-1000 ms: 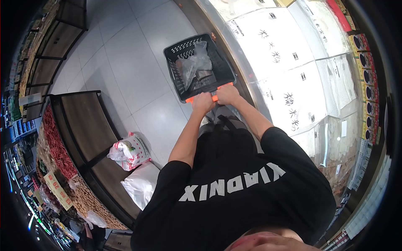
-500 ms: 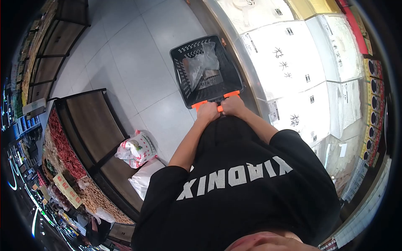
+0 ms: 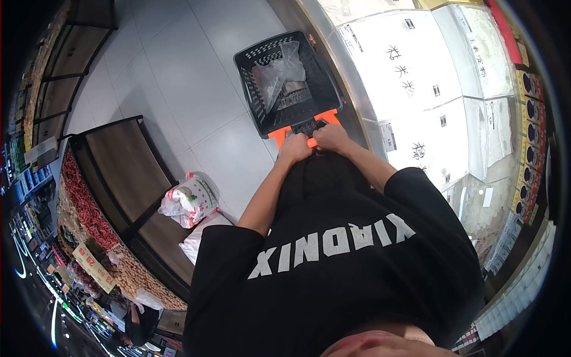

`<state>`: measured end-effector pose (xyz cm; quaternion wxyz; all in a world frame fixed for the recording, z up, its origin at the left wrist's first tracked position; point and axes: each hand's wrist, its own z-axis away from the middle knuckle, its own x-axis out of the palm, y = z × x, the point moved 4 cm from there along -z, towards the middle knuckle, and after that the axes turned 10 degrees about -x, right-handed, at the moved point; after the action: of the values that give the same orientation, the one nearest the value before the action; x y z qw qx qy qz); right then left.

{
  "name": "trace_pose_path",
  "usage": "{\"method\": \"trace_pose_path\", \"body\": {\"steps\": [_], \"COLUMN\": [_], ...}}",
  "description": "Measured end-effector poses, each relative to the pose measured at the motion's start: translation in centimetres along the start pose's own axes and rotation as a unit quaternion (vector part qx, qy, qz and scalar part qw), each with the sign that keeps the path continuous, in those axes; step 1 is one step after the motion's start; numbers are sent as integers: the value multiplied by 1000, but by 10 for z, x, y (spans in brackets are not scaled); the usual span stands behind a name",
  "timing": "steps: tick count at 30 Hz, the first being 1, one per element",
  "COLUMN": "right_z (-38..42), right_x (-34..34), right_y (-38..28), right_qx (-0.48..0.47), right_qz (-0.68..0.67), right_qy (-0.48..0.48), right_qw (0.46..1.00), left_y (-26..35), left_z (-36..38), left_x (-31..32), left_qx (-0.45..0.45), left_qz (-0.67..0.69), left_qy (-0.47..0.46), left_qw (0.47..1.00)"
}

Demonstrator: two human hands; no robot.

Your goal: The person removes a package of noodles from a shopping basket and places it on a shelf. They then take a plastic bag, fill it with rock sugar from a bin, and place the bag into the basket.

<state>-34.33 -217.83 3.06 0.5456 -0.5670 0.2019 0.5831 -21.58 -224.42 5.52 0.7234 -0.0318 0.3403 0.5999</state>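
A black shopping basket (image 3: 275,126) with perforated sides stands on the floor ahead of me. Its orange handle (image 3: 311,143) reaches back toward my body. My left hand (image 3: 295,148) is wrapped round the left part of the handle, and my right hand (image 3: 331,137) is closed on the right part, close beside it. Inside the basket lies a crumpled clear plastic bag (image 3: 289,66) with something brownish under or in it; I cannot make out what.
White bins with handwritten labels (image 3: 410,65) line the right side. On the left is a dark display stand (image 3: 122,160) with dried red chillies (image 3: 83,187) and round brown goods. A white printed sack (image 3: 193,199) sits against its base. Grey floor tiles (image 3: 172,65) run between. Another person (image 3: 143,321) is at lower left.
The basket sits slightly farther from my body, and more of its orange handle shows. Both hands keep their grip. The surroundings have shifted a little upward in the view.
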Motion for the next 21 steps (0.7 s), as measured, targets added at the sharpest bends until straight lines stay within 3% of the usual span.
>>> {"method": "trace_pose_path", "body": {"steps": [7, 11, 21], "right_z": [24, 9, -42], "right_x": [0, -16, -51], "right_y": [-9, 3, 32], "right_qx": [18, 35, 50], "right_qz": [14, 31, 28], "right_qy": [-43, -74, -87], "right_qw": [999, 996, 995], "left_y": [0, 4, 4], "left_z": [7, -5, -32], "left_x": [39, 20, -37], "left_qx": [9, 21, 21], "left_qz": [16, -23, -26], "left_qy": [5, 63, 112], "left_qw": [1000, 997, 993]}}
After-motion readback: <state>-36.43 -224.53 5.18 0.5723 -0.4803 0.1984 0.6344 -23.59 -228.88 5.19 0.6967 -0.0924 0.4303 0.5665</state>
